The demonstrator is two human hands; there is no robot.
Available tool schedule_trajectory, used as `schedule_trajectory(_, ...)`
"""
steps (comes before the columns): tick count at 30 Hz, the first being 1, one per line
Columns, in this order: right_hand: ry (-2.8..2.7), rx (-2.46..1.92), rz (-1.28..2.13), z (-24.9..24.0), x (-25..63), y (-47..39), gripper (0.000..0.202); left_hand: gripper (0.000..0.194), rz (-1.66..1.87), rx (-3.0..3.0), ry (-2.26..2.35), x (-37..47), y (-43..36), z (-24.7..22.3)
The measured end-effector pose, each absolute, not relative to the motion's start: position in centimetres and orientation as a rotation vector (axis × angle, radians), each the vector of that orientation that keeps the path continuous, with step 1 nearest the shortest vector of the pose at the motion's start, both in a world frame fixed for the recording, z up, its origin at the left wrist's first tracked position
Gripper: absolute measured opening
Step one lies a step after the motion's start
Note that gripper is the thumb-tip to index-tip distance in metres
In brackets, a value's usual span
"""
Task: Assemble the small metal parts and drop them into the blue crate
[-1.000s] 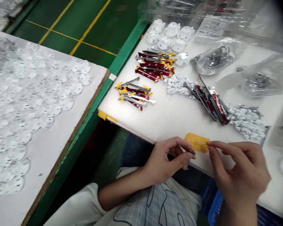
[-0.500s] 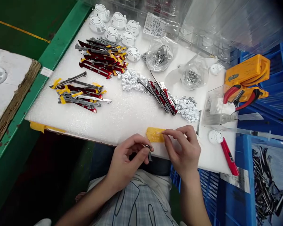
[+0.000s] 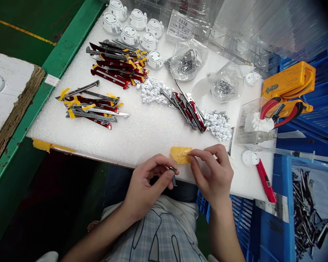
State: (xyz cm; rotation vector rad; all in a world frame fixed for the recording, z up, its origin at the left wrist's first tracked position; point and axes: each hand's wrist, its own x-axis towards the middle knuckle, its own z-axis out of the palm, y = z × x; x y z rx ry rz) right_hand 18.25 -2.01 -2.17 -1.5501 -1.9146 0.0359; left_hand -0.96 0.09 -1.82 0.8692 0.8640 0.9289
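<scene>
My left hand (image 3: pixel 150 189) is closed, pinching a small grey metal piece (image 3: pixel 174 178) between thumb and fingers at the table's front edge; most of it is hidden by the fingers. My right hand (image 3: pixel 214 174) is closed in a pinch, holding a thin, pale stick (image 3: pixel 188 154) whose tip is over the yellow tape patch (image 3: pixel 177 160). A clear, shiny blob lies on that patch. Beyond my hands lies a pile of red and grey blade-shaped parts (image 3: pixel 187 111), with small white parts (image 3: pixel 218 127) to its right.
Taped blade-shaped parts (image 3: pixel 93 109) lie at the left, more (image 3: pixel 120 62) behind. White pot-shaped pieces (image 3: pixel 138 19) stand at the back left. Two plastic bags (image 3: pixel 187 65) hold tiny metal bits. A red-handled knife (image 3: pixel 265 182), pliers (image 3: pixel 287 114) and a blue crate (image 3: pixel 289 189) are right.
Both hands keep almost the same pose. The camera view has shifted slightly; nothing has visibly been picked up or let go.
</scene>
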Motion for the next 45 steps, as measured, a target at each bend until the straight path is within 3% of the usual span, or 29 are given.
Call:
schedule_trajectory(19,-1.872,-1.574,0.067,-2.2,18.1,-2.2,0.012,0.006,0.917,0.892,0.893,-1.0,0.1,-1.8)
schedule_trajectory(29,-1.423,-1.599,0.369,-2.0,18.4,-2.5,0.007,0.005,0.891,0.895,0.951,-1.1,0.1,-1.5)
schedule_trajectory(45,-1.664,-1.322,0.208,-2.4,16.8,-2.7,0.025,0.007,0.889,0.902,0.960,-0.7,0.0,-1.6)
